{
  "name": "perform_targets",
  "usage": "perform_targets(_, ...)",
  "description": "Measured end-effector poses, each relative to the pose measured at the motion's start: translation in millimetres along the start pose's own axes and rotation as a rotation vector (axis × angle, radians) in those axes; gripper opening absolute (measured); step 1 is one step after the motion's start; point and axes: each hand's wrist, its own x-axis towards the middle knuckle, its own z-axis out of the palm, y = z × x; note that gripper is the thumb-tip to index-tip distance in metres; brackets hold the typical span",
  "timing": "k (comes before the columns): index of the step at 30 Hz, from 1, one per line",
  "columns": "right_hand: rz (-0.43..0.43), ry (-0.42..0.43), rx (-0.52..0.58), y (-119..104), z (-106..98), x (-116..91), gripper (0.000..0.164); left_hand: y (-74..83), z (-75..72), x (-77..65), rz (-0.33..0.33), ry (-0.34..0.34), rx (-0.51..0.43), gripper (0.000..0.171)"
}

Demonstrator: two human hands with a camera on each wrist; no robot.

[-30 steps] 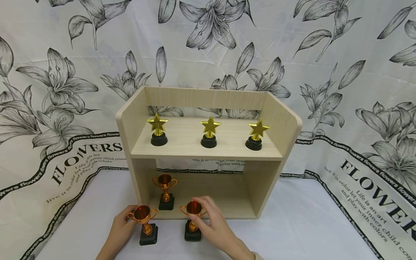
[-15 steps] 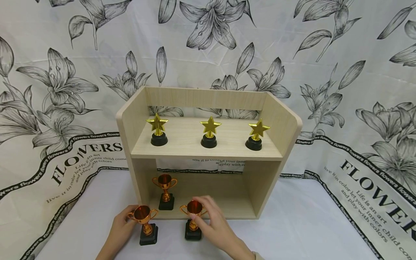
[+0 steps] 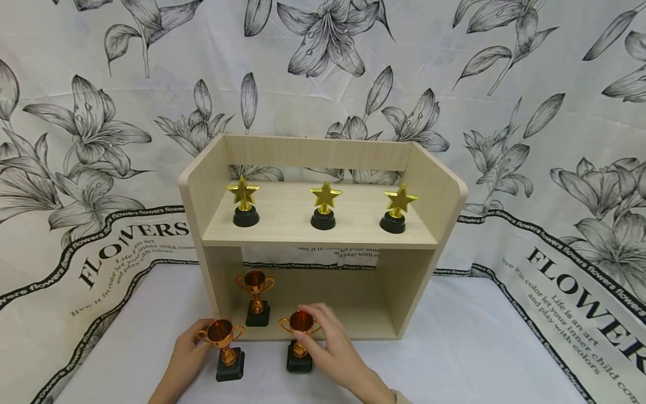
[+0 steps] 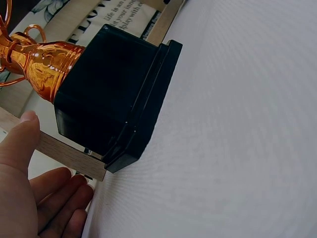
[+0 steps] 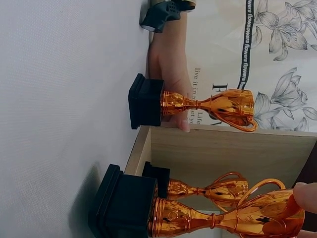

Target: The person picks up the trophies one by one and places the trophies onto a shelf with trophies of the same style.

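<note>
Three orange-bronze trophy cups with two handles and black square bases are in the head view. My right hand (image 3: 335, 350) pinches the cup of the right trophy (image 3: 299, 350) between thumb and fingers. In the right wrist view this trophy's base (image 5: 126, 201) stands upright beside a shadow on the white cloth. My left hand (image 3: 190, 353) is at the handle of the left trophy (image 3: 229, 365). The left wrist view shows its thumb and fingers (image 4: 62, 198) relaxed and apart beside that trophy's base (image 4: 106, 89). The third trophy (image 3: 257, 311) stands inside the lower shelf, at its left.
A pale wooden two-tier shelf (image 3: 320, 244) stands behind the hands. Three gold star trophies on round black bases, left (image 3: 245, 216), middle (image 3: 323, 219) and right (image 3: 392, 221), line its upper tier. White cloth (image 3: 469, 348) covers the table; a floral curtain (image 3: 323, 101) hangs behind.
The trophy in my right hand has shifted very slightly toward the shelf. My left hand and the other trophies stay where they were.
</note>
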Motion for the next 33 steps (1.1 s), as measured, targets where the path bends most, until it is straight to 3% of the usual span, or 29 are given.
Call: perform_targets(33,-0.034,0.028,0.002,-1.1,-6.3,6.7,0.041,-1.3,0.0,0.0,0.006,0.003,0.003,0.027)
